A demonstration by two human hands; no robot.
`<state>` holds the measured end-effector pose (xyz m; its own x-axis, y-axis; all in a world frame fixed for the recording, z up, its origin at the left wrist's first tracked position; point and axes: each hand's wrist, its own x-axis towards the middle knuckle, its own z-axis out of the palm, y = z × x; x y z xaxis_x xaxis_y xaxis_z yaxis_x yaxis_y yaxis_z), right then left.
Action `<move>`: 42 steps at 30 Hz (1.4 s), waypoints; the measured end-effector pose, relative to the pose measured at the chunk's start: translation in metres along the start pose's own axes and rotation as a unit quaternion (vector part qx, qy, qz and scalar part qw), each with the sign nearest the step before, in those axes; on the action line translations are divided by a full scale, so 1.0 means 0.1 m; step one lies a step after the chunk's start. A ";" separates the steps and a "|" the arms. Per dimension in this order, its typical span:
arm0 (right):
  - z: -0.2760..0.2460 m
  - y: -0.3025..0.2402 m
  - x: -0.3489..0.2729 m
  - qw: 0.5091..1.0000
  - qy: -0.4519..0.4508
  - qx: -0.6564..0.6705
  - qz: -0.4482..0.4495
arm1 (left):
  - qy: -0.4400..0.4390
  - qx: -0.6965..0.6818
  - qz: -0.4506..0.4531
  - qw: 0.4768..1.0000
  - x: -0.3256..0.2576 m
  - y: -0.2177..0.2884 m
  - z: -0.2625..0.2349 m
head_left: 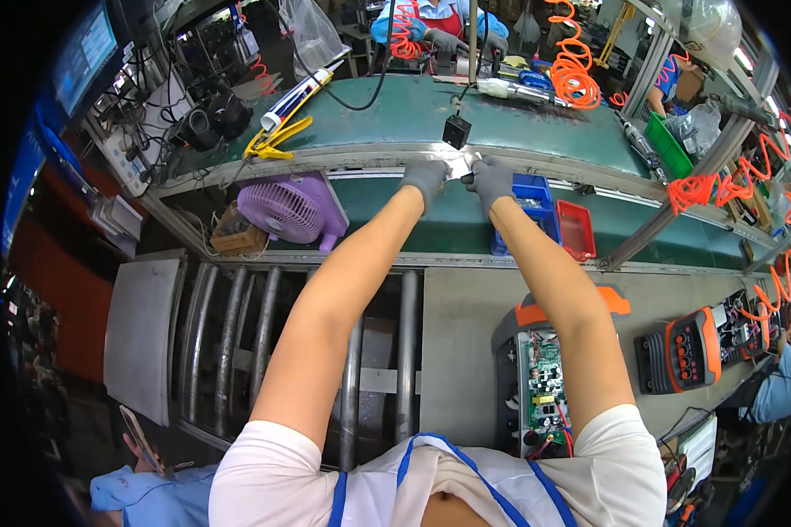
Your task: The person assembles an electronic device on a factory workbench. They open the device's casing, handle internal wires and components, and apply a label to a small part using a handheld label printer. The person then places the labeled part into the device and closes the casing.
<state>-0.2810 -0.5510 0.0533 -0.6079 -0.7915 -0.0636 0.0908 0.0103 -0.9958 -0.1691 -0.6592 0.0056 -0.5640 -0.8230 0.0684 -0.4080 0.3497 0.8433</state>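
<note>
Both my arms reach out to the front edge of the green upper shelf (369, 105). My left hand (426, 180), in a grey glove, is closed at one side of a small shiny whitish piece (455, 162). At its other side, the gloved fingers of my right hand (490, 183) are closed too. Glare blurs the piece, so its kind cannot be made out. Just above it hangs a small black box (456, 131) on a cord. Close below my right hand stand a blue bin (533, 195) and a red tray (576, 230) on the lower shelf.
A purple fan (294, 211) sits under the upper shelf; a yellow caulking gun (277, 138) lies on top. Below are metal rollers (268, 325) and an orange-and-grey machine with an exposed circuit board (545, 386). Another machine (681, 351) stands right. A co-worker (435, 26) works across the bench.
</note>
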 end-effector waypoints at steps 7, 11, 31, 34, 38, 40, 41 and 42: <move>-0.02 0.03 0.02 0.999 0.017 -0.034 -0.017 | 0.018 -0.041 -0.077 0.996 -0.19 0.40 -0.08; 0.07 -0.07 -0.09 0.999 0.043 -0.008 -0.004 | 0.071 -0.156 -0.135 0.976 -0.31 0.54 -0.13; -0.04 0.09 -0.01 0.997 -0.058 0.042 -0.001 | 0.015 0.169 0.024 0.985 -0.31 0.53 -0.20; 0.06 0.03 -0.04 0.997 -0.038 0.060 0.013 | 0.040 0.078 0.006 0.996 -0.24 0.37 -0.19; 0.11 -0.03 -0.08 0.993 0.027 0.103 0.042 | 0.054 -0.132 -0.147 0.979 -0.34 0.63 -0.19; 0.15 -0.04 -0.07 0.989 0.035 0.129 0.062 | 0.068 -0.149 -0.124 0.979 -0.27 0.55 -0.15; 0.15 -0.04 -0.05 0.988 0.026 0.136 0.073 | 0.076 -0.159 -0.113 0.978 -0.25 0.54 -0.15; 0.16 -0.04 -0.03 0.986 0.018 0.143 0.085 | 0.077 -0.168 -0.123 0.975 -0.23 0.53 -0.15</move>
<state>-0.2670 -0.5587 0.0590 -0.5915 -0.7714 -0.2346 0.4084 -0.0357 -0.9121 -0.1672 -0.6278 0.0568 -0.3541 -0.9297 -0.1018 -0.2448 -0.0129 0.9695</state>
